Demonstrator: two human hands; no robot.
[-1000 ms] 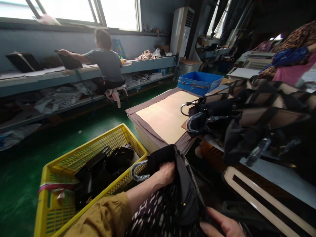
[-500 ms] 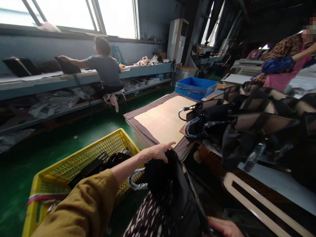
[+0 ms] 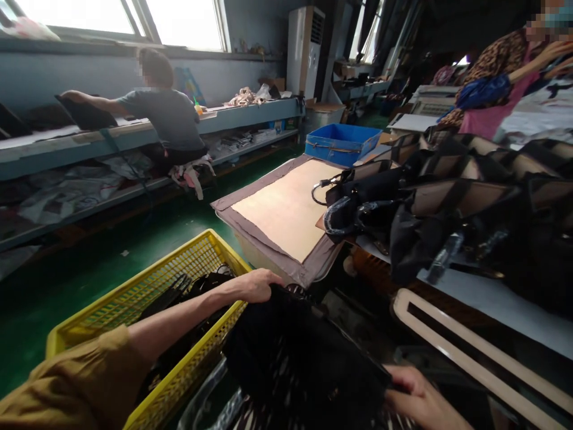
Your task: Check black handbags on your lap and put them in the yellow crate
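Observation:
A black bag point(image 3: 299, 352) lies across my lap, spread flat, with plastic-wrapped handles point(image 3: 210, 394) hanging at its near left. My left hand point(image 3: 255, 285) is closed over the bag's far top edge. At the lower right my right hand point(image 3: 416, 397) grips the bag's right edge. A yellow mesh crate point(image 3: 134, 298) stands just left of my left arm with several black bags point(image 3: 197, 286) inside it.
A low stand point(image 3: 286, 209) topped with tan board sits ahead. Several black and tan bags point(image 3: 447, 203) pile on the table at right, behind a blue bin point(image 3: 342, 143). One person sits at a long bench point(image 3: 242, 116) across the green floor; another person stands far right.
The bag has gone from bunched and upright to spread flat across my lap. My left hand shifted left along its top edge and closed; my right hand now grips the right edge.

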